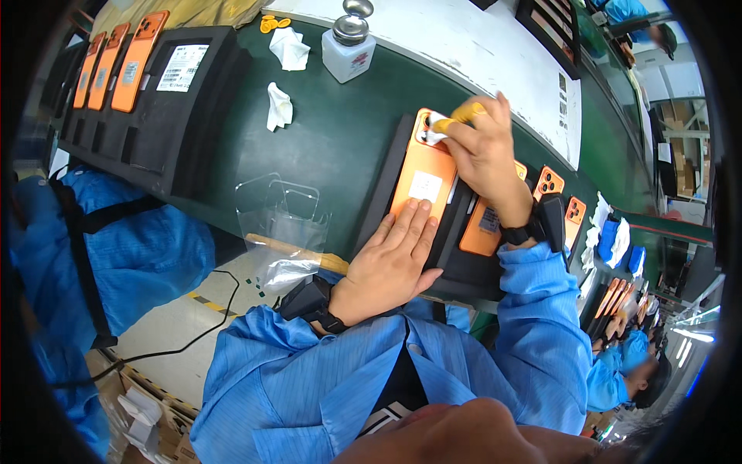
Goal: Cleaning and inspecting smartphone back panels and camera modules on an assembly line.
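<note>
An orange phone (407,174) lies back side up on a black foam tray (377,207), a white label (425,185) on its back. My left hand (390,267) rests flat on the phone's lower part, fingers stretched out. At the camera end, my right hand (485,151) pinches a small white cloth (437,136) against the lenses, partly covering them. Yellow finger cots (466,113) cover some of its fingertips. More orange phones (481,230) sit in the tray, partly hidden behind my right wrist.
At the left, another black foam tray (171,124) holds several orange phones (139,62). A pump bottle (348,56), crumpled white cloths (290,49) and yellow finger cots (273,24) are on the green table (325,127). Clear plastic (282,232) lies near its front edge. A co-worker's blue sleeve (147,240) is close by.
</note>
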### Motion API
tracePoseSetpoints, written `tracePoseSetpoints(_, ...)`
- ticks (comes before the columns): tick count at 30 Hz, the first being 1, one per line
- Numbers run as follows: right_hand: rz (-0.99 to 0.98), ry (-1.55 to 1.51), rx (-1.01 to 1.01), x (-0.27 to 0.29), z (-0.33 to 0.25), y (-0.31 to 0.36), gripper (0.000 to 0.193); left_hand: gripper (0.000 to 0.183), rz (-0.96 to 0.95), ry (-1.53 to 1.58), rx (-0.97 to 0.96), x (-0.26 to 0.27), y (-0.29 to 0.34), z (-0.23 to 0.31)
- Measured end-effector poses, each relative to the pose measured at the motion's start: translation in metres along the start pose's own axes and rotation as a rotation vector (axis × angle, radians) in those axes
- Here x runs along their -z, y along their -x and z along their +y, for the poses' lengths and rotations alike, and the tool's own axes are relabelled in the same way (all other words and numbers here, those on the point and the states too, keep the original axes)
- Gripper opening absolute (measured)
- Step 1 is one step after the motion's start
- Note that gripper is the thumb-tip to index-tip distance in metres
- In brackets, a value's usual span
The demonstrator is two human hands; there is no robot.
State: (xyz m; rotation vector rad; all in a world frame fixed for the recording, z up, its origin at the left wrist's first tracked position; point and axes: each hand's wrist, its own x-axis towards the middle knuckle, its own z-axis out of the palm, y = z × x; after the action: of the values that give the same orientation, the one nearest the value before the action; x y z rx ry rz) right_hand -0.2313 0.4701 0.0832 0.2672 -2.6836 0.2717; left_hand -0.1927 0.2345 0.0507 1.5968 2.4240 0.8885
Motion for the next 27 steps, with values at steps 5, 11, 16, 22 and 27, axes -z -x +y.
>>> tracePoseSetpoints(5, 0.084, 0.256, -0.106, 0.000, -0.005, 0.027, 0.012, 0.073, -0.006, -0.014, -0.006, -0.001, 0.001, 0.000)
tracePoseSetpoints(11, 0.129, 0.113, -0.332, -0.018, -0.055, 0.025, 0.007, 0.075, -0.011, -0.032, -0.009, 0.003, -0.002, 0.000)
tracePoseSetpoints(16, 0.176, 0.113, -0.341, -0.037, -0.041, -0.005, 0.009, 0.075, -0.009, -0.032, -0.013, 0.001, -0.004, 0.000)
tracePoseSetpoints(22, 0.104, -0.018, -0.028, -0.023, -0.041, 0.012, 0.012, 0.075, 0.001, 0.006, -0.010, 0.000, -0.001, -0.001)
tracePoseSetpoints(27, 0.071, 0.084, -0.012, -0.012, -0.030, 0.030, 0.007, 0.073, -0.007, -0.023, -0.033, -0.001, -0.001, 0.000)
